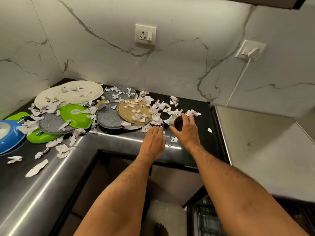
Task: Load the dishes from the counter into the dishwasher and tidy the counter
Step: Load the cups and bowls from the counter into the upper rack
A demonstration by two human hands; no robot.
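a person leans over a dark corner table littered with torn paper scraps, the right hand curled around a small steel cup tipped on its side near the front edge, its dark mouth facing the camera. a thin wire handle shows just below it, though the view is too blurred to say whether it belongs to the cup. the left hand lies flat beside it, fingers straight and together, grip holding nothing, touching or just above the table among the scraps.

most of the job looks undone. still on the table are two white plates in the corner, grey round mats, a woven tan mat, green lids and a blue dish at far left, all overlapping and strewn with paper. more scraps trail along the steel front edge. at lower right a dark rack of what appears to be the open dishwasher is in view, its contents unclear. judging from this, the cup is the piece now being lifted for loading, with the plates, lids and dish still to follow, and the paper to be cleared after.
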